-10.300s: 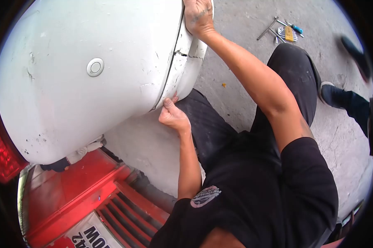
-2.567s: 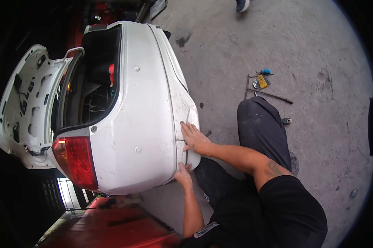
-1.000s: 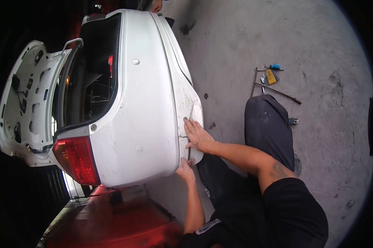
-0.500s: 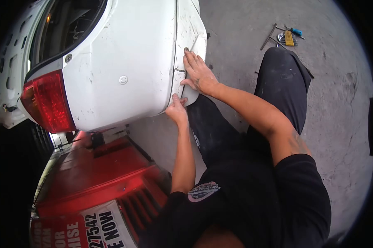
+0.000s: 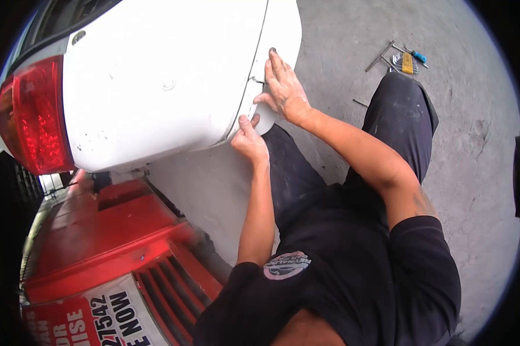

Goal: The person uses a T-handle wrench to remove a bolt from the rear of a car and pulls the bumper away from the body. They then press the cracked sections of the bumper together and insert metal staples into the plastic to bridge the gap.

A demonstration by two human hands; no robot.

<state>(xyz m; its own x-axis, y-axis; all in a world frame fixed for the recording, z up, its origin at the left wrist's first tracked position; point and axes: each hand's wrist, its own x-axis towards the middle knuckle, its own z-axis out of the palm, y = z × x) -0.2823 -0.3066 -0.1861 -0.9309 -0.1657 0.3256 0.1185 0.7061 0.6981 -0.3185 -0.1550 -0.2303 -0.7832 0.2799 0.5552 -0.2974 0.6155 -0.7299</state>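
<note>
A white car's rear corner fills the upper left, with a bumper (image 5: 162, 109) that has a dark seam and a short crack near its end. My right hand (image 5: 287, 92) lies against the white trim beyond the seam, fingers stretched upward and thumb spread toward the crack. Just below it, my left hand (image 5: 251, 141) grips the lower end of the same panel, thumb and finger at its edge. Its other fingers are partly hidden.
A red tail light (image 5: 38, 115) sits at the left. Below it stands a red slatted object (image 5: 116, 230) with a printed sign (image 5: 107, 314). On the grey floor (image 5: 467, 115) lie a T-handle wrench (image 5: 380, 56), a yellow-held hex key set (image 5: 407, 62) and a blue-handled screwdriver (image 5: 419, 57).
The view has shifted, so the car and tail light appear farther left and the white bumper looks brighter. Both hands keep nearly the same places on the panel.
</note>
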